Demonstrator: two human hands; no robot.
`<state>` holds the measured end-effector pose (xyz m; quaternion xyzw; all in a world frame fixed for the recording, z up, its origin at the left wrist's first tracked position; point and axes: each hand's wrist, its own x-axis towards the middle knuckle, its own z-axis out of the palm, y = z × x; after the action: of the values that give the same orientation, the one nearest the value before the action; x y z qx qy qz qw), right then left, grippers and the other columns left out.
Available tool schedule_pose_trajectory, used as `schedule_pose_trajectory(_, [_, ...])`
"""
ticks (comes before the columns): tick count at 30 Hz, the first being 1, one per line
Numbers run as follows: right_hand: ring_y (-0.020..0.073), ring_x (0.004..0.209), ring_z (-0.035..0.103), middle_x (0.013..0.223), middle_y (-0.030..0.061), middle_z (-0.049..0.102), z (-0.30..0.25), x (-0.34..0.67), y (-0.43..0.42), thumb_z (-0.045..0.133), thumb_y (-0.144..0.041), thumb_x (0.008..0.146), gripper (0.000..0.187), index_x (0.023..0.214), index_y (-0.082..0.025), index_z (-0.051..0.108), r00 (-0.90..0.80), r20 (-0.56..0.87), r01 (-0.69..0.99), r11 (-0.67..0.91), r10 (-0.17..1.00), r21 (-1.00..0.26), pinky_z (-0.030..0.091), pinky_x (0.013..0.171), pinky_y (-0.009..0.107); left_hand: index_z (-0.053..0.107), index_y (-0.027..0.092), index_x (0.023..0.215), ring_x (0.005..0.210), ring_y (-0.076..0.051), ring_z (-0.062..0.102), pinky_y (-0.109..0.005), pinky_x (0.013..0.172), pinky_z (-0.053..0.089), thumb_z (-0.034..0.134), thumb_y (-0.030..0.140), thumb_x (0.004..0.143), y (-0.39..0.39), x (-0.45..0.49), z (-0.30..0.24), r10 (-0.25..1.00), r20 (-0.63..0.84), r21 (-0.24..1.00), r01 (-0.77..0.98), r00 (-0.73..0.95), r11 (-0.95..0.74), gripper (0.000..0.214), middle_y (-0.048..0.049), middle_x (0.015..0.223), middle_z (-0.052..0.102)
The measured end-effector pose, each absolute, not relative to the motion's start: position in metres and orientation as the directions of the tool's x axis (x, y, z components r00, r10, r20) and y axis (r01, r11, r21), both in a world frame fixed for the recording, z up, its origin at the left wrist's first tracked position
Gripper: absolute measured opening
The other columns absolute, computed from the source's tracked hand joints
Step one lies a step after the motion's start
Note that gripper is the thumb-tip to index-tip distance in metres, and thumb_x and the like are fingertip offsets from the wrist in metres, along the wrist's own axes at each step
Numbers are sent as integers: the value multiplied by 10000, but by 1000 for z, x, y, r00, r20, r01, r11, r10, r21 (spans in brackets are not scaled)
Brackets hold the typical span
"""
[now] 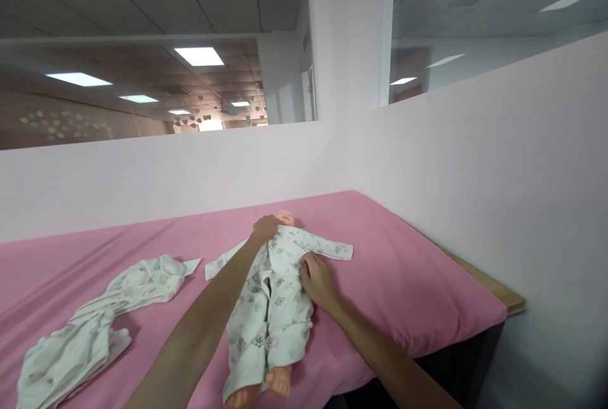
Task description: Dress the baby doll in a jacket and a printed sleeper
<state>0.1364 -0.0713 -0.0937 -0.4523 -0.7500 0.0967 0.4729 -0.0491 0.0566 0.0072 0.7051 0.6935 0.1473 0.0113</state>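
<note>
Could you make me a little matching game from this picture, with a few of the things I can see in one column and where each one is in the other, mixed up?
Things
1. left hand
2. right hand
3. spare baby clothes
4. doll's bare feet

Places
A. lying crumpled on the pink sheet, off to the left
B. at the collar of the printed suit, just below the doll's head
C. sticking out of the suit legs, nearest the camera
D. resting on the doll's chest, by the suit's front opening

Pairs: 1-B, 2-D, 3-A, 4-C
</note>
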Motion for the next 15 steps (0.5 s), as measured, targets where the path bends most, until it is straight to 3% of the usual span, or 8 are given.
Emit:
schedule_pose_trajectory(5, [156,753,540,851,10,619,-93,137,-72,417,-98,840,130,844,-214,476,-139,632,594,575,762,-562,323,653,256,663,171,719,778,-204,650,-244,642,436,513,189,783,63,-51,5,974,218,298,946,60,-125,164,-58,744,683])
schedule_pose_trajectory(11, [152,741,542,840,11,617,-93,137,-71,408,-106,848,132,834,-211,486,-131,632,602,568,763,-561,324,647,251,634,182,863,845,-185,634,-226,658,428,470,198,818,56,-55,6,954,299,418,897,14,-144,171,-56,885,701])
schedule_pose_trajectory(15, [158,763,553,859,15,633,-93,136,-71,414,-99,836,142,848,-212,500,-127,640,606,570,758,-555,333,663,255,583,186,760,793,-173,612,-227,629,402,493,224,800,40,-65,5,951,305,482,869,-44,-115,106,-44,843,680])
